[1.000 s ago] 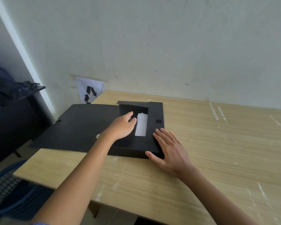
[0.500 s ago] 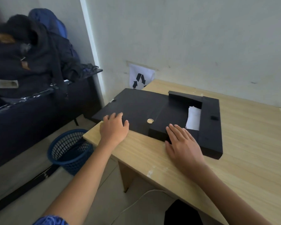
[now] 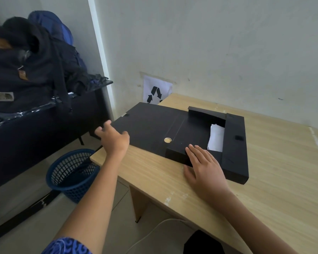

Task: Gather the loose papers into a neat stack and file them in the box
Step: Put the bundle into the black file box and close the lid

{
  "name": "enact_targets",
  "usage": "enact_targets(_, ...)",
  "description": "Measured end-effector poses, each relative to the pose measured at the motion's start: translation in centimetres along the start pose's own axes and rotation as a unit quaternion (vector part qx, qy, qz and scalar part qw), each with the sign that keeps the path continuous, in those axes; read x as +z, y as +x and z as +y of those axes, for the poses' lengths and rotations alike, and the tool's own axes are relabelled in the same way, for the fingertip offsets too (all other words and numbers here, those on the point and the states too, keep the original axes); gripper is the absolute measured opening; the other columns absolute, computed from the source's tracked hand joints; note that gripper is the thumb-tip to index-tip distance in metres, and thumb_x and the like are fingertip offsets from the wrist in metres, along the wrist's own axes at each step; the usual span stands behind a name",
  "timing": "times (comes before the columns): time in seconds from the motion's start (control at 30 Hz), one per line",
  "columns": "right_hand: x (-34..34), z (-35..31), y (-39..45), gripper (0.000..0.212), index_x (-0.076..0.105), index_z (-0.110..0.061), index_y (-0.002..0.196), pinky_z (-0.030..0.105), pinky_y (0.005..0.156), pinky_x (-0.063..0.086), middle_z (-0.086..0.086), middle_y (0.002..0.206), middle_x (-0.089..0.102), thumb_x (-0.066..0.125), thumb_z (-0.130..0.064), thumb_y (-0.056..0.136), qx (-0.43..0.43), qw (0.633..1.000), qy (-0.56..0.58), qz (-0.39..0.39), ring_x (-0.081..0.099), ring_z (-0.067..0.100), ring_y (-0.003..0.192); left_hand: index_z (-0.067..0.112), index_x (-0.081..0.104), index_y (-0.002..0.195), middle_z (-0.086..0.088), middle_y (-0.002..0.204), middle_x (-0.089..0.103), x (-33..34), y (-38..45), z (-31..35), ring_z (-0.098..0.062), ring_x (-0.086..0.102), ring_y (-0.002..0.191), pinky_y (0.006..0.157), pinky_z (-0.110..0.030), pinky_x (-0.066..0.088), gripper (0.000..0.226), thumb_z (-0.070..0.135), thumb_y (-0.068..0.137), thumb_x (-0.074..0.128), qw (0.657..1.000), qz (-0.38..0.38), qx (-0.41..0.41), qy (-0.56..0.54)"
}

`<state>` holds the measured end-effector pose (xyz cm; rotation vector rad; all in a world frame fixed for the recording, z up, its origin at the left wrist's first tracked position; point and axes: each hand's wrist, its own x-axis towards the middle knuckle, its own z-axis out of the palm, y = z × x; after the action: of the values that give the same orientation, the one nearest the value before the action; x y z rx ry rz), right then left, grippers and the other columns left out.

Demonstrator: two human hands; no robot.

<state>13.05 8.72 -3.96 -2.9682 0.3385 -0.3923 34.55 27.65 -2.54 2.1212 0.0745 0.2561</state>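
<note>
The left hand [image 3: 114, 140] reaches with fingers spread and loose, holding nothing, at the near left corner of the flat black cardboard lid flap [image 3: 151, 125]; whether it touches the flap is unclear. The right hand [image 3: 203, 166] lies flat, fingers straight, pressing on the near edge of the shallow black cardboard file box [image 3: 235, 143]. White papers [image 3: 216, 138] lie inside the box, partly covered by an inner flap. The box sits on the pale wood-grain worktop [image 3: 264, 189]. A blue plastic mesh wastebasket [image 3: 71, 174] stands on the floor at left.
</note>
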Motion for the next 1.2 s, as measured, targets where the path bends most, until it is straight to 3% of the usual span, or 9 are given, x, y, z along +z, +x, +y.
enact_targets(0.17, -0.4, -0.1, -0.1, 0.062, 0.012, -0.023, 0.159, 0.026, 0.118, -0.007, -0.006, 0.167, 0.011, 0.028, -0.048, 0.105, -0.001, 1.0, -0.001, -0.009, 0.003, 0.012, 0.154, 0.019, 0.024, 0.157, -0.014, 0.157, 0.035, -1.4, 0.4, 2.2, -0.028, 0.06, 0.123, 0.094, -0.032, 0.054, 0.079, 0.007, 0.092, 0.068, 0.964, 0.097, -0.074, -0.237)
enact_targets(0.33, -0.3, -0.1, 0.0, 0.062, 0.017, -0.021, 0.159, 0.026, 0.117, -0.007, -0.003, 0.167, 0.016, 0.032, -0.047, 0.105, -0.003, 1.0, 0.008, -0.003, 0.007, 0.014, 0.154, 0.016, 0.067, 0.119, -0.004, 0.116, 0.073, -2.1, 0.4, 4.5, -0.016, 0.071, 0.103, 0.089, -0.028, 0.059, 0.023, 0.017, 0.1, 0.054, 0.902, -0.033, -0.078, -0.423)
enact_targets(0.47, -0.2, 0.0, -0.2, 0.062, 0.014, -0.021, 0.159, 0.026, 0.116, -0.009, -0.004, 0.167, 0.013, 0.031, -0.047, 0.105, -0.007, 1.0, 0.009, -0.006, 0.005, 0.014, 0.155, 0.016, 0.065, 0.129, -0.003, 0.117, 0.072, -2.5, 0.9, 5.3, -0.017, 0.074, 0.102, 0.072, -0.025, 0.061, 0.031, 0.024, 0.102, 0.054, 0.884, -0.093, -0.074, -0.452)
enact_targets(0.57, -0.3, 0.0, -0.1, 0.061, 0.017, -0.023, 0.159, 0.025, 0.116, -0.008, -0.005, 0.167, 0.015, 0.032, -0.048, 0.105, 0.0, 0.999, 0.033, -0.007, 0.006, 0.013, 0.154, 0.017, 0.063, 0.133, -0.003, 0.121, 0.073, -3.1, 0.8, 5.6, -0.016, 0.074, 0.101, 0.083, -0.032, 0.061, 0.033, 0.025, 0.102, 0.055, 0.872, -0.119, -0.086, -0.468)
enact_targets(0.7, -1.4, -0.4, 0.6, 0.054, 0.041, -0.024, 0.15, 0.027, 0.119, 0.02, -0.006, 0.156, 0.041, 0.042, -0.048, 0.102, 0.06, 0.983, 0.173, 0.013, 0.032, 0.013, 0.146, 0.017, 0.065, 0.129, 0.002, 0.116, 0.073, -3.9, -0.4, 6.5, -0.017, 0.073, 0.104, 0.089, -0.038, 0.06, 0.028, 0.026, 0.104, 0.056, 0.886, -0.151, -0.014, -0.438)
enact_targets(0.77, -3.4, -0.4, 1.3, 0.04, 0.057, -0.019, 0.135, 0.026, 0.101, 0.044, -0.002, 0.128, 0.063, 0.048, -0.039, 0.102, 0.114, 0.942, 0.314, 0.034, 0.056, 0.014, 0.121, 0.018, 0.065, 0.128, 0.004, 0.109, 0.074, -4.1, -1.2, 7.5, -0.017, 0.072, 0.107, 0.092, -0.042, 0.06, 0.028, 0.028, 0.103, 0.057, 0.895, -0.171, 0.037, -0.409)
enact_targets(0.87, -7.5, 1.0, 3.8, 0.029, 0.069, -0.018, 0.116, 0.024, 0.082, 0.05, -0.008, 0.098, 0.069, 0.05, -0.034, 0.101, 0.197, 0.882, 0.422, 0.075, 0.063, 0.01, 0.093, 0.019, 0.065, 0.13, 0.003, 0.118, 0.074, -3.9, -2.9, 9.3, -0.014, 0.07, 0.112, 0.09, -0.042, 0.061, 0.031, 0.03, 0.101, 0.059, 0.912, -0.178, 0.127, -0.348)
enact_targets(1.03, -14.5, 5.2, 9.1, 0.037, 0.066, -0.005, 0.112, 0.04, 0.095, 0.055, 0.012, 0.111, 0.073, 0.048, -0.034, 0.099, 0.264, 0.787, 0.554, 0.061, 0.072, 0.027, 0.097, 0.027, 0.068, 0.124, 0.013, 0.112, 0.073, -2.6, -6.6, 12.0, -0.01, 0.071, 0.1, 0.085, -0.038, 0.061, 0.028, 0.038, 0.099, 0.061, 0.909, -0.182, 0.304, -0.218)
enact_targets(1.2, -19.6, 7.3, 11.0, 0.044, 0.054, 0.003, 0.119, 0.043, 0.083, 0.061, 0.019, 0.11, 0.07, 0.048, -0.037, 0.1, 0.271, 0.758, 0.593, 0.025, 0.074, 0.034, 0.09, 0.028, 0.068, 0.12, 0.021, 0.107, 0.07, -1.4, -10.6, 13.5, 0.002, 0.068, 0.097, 0.076, -0.014, 0.057, 0.022, 0.028, 0.1, 0.062, 0.856, -0.214, 0.449, -0.137)
